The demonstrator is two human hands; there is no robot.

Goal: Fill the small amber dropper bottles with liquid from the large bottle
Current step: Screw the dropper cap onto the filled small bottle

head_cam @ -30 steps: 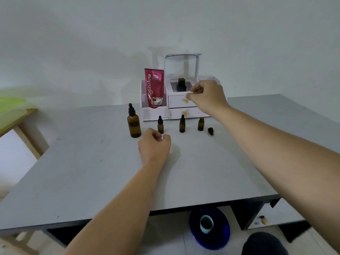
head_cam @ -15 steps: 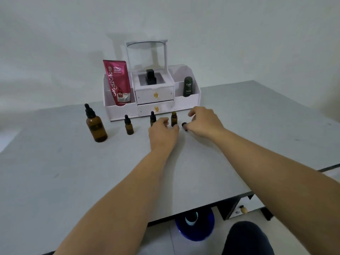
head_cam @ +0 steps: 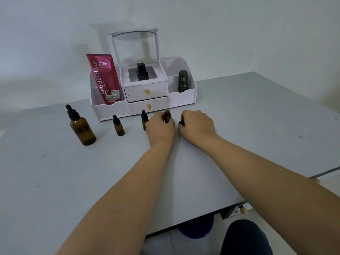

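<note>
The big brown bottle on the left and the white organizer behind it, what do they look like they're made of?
Big bottle: probably amber glass, though tinted plastic is possible; it is see-through brown with a soft sheen. Its black dropper top looks like matte rubber and plastic.
Organizer: flat, thin white panels with square edges, likely painted board or rigid plastic, matte. Its drawer knobs look like clear amber faceted plastic.

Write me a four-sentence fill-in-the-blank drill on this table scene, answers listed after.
1. The left hand holds a small amber bottle that has no ____ on it.
2. The right hand closes on a small ____ dropper cap.
3. The large amber bottle stands farthest to the ____ in the row.
4. The pink tube stands in the organizer's ____ compartment.

Answers: cap; black; left; left
</note>
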